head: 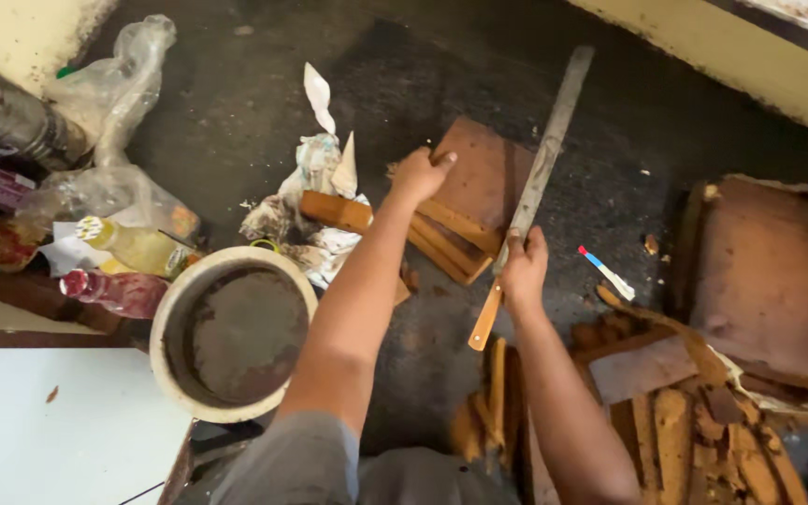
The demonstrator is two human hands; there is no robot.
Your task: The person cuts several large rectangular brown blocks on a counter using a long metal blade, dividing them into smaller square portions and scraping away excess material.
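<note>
Crouched over a dark, gritty floor, you grip the wooden handle of a long machete [537, 180] in your right hand [523, 266], fingers wrapped tight around it, its grey blade running up toward one o'clock. Your left hand [418, 175] closes on the near edge of a stack of flat brown wood slabs [474, 201], thumb on top, the stack lying just left of the blade at twelve o'clock from your arms. Split wood strips [493, 393] pile up at six o'clock beside your right forearm. At nine o'clock a round metal pot [234, 332] sits on the floor, with plastic bottles [128, 245] beyond it. Crumpled paper [315, 182] lies at eleven o'clock, and a broad brown slab [773, 276] rests at three o'clock.
</note>
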